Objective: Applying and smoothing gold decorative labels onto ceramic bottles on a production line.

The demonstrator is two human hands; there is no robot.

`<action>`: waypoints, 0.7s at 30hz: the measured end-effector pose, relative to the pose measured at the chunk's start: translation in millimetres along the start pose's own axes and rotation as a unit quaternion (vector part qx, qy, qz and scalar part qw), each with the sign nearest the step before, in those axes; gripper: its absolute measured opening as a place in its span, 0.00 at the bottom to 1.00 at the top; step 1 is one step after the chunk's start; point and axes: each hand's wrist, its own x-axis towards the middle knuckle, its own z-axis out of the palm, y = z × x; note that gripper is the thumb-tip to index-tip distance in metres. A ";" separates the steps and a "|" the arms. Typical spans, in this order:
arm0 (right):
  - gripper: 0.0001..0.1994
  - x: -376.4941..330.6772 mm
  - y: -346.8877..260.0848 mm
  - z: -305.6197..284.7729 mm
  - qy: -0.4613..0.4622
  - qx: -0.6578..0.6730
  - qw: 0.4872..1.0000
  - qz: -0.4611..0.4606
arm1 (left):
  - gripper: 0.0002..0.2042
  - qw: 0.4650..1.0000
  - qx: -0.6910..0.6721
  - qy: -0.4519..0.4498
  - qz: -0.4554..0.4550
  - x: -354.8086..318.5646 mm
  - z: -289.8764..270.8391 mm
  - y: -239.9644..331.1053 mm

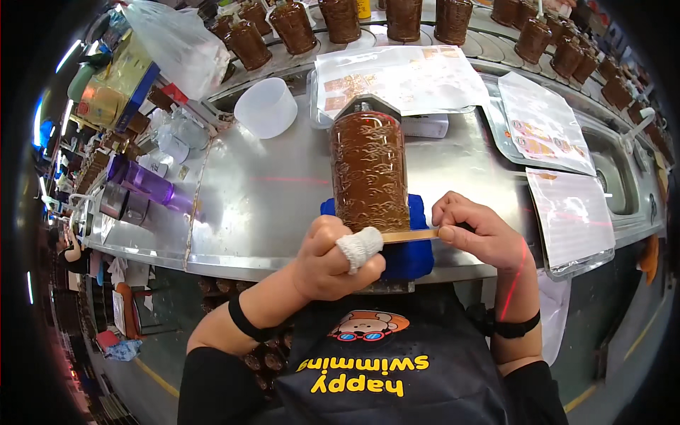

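A glossy brown bottle (370, 170) with a raised wave pattern lies in front of me, its neck end in a dark angled holder (367, 106). Across its near end runs a narrow gold-tan strip (411, 236). My left hand (336, 258) is closed at the strip's left end, against the bottle's lower left edge; a white cloth sleeve (360, 248) wraps one finger. With thumb and fingers pinched, my right hand (473, 230) holds the strip's right end. Under the bottle's near end is a blue cloth (418, 261). The fingertips of my left hand are partly hidden.
Printed decal sheets (397, 78) lie on a tray behind the bottle, more sheets (545, 124) at the right. A translucent tub (265, 108) stands left of them. Several brown bottles (292, 28) line the far conveyor. A purple bottle (142, 178) lies left; a sink (613, 170) is right.
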 end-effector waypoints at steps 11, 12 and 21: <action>0.11 3.5 -2.3 1.6 0.000 0.005 1.000 0.010 | 0.12 0.999 0.024 -0.028 0.014 1.2 6.9 -1.2; 0.11 3.2 -2.4 1.9 -0.002 0.007 1.000 0.016 | 0.12 0.999 0.025 -0.021 0.019 -0.2 4.7 -0.6; 0.13 6.9 -0.9 4.2 -0.010 0.023 0.999 0.033 | 0.13 0.998 0.040 -0.029 0.040 2.0 7.5 -1.7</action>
